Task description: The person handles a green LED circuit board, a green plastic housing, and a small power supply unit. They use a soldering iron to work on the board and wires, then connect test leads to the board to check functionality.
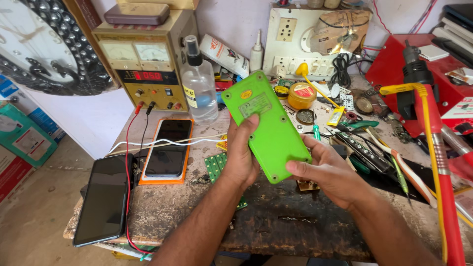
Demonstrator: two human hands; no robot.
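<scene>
Green plastic fills the head view: we hold a flat green device (266,125) back-up above the scarred wooden bench (276,221). Our left hand (241,157) clamps its near left edge, thumb across the back; our right hand (327,172) pinches the lower right corner. We judge the shell light, rigid and rather slick, best gripped along its long edges. Behind it stand a spray bottle (198,81) and a power supply (145,61); two phones (170,148) lie to the left.
</scene>
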